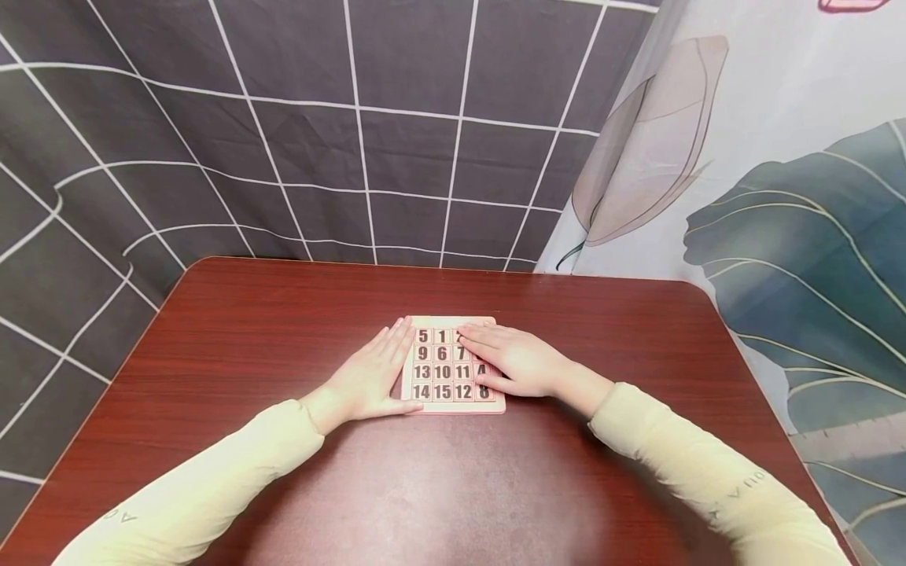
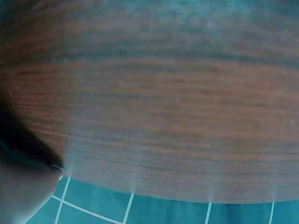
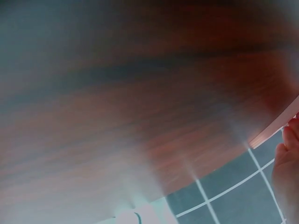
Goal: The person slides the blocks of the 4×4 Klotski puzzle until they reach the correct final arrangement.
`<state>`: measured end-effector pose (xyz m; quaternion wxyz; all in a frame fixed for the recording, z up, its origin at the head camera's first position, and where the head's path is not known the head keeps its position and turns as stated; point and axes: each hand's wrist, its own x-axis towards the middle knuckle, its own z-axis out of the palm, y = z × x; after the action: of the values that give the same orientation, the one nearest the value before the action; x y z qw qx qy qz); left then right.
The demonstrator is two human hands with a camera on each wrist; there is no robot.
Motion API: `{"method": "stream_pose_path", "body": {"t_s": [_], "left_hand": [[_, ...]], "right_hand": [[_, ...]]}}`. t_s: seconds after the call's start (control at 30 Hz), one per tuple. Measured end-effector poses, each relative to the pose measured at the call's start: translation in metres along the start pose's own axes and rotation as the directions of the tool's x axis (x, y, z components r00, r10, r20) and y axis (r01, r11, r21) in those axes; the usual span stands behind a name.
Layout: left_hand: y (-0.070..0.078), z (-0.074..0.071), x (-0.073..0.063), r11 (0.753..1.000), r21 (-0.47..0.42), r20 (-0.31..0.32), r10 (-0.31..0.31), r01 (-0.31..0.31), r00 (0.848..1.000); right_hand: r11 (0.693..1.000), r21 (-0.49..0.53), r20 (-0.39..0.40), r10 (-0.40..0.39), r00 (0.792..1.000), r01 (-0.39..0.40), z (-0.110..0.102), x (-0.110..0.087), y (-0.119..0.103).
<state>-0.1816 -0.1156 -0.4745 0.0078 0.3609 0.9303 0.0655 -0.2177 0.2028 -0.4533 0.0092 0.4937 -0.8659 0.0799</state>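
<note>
A sliding number puzzle (image 1: 453,408) lies flat on the table, its pale frame holding numbered square tiles. Along its left side rests my left hand (image 1: 364,377), fingers straight and thumb stretched out to the lower left corner. My right hand (image 1: 524,363) reaches over the right side with its fingers extended across the tiles, hiding parts of the upper right ones. Tiles such as the 10 (image 1: 442,372) and 15 (image 1: 442,391) show between the hands. In the left wrist view only part of the left hand (image 2: 30,193) appears; the right wrist view catches the right hand (image 3: 288,163) beside the puzzle's edge (image 3: 273,126).
The dark red wooden table (image 1: 269,314) has rounded far corners. Behind it hangs a dark grey cloth with a white grid (image 1: 410,157). A pale curtain with large leaf prints (image 1: 750,94) hangs at the right. Both forearms wear pale yellow sleeves (image 1: 212,472).
</note>
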Motion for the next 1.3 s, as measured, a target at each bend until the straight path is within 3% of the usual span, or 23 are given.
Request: {"method": "stream_pose_path", "body": {"t_s": [0.23,0.67,0.97,1.3], "left_hand": [[-0.001,0.0,0.0,1.0,0.0,-0.018,0.005,-0.005,1.0],[0.001,-0.002,0.001,1.0,0.001,0.008,0.0,0.0,1.0],[0.002,-0.005,0.0,1.0,-0.013,0.013,-0.002,0.003,1.0],[0.001,-0.002,0.001,1.0,0.007,0.008,0.001,-0.001,1.0]], "right_hand": [[1.0,0.012,0.008,0.007,1.0,-0.007,-0.001,0.002,-0.002],[1.0,-0.02,-0.012,-0.024,1.0,0.024,0.0,-0.037,-0.004],[0.998,-0.033,-0.063,-0.062,0.996,0.06,-0.001,-0.034,-0.001],[0.995,-0.084,-0.062,-0.065,0.996,0.06,-0.002,-0.032,0.0]]}}
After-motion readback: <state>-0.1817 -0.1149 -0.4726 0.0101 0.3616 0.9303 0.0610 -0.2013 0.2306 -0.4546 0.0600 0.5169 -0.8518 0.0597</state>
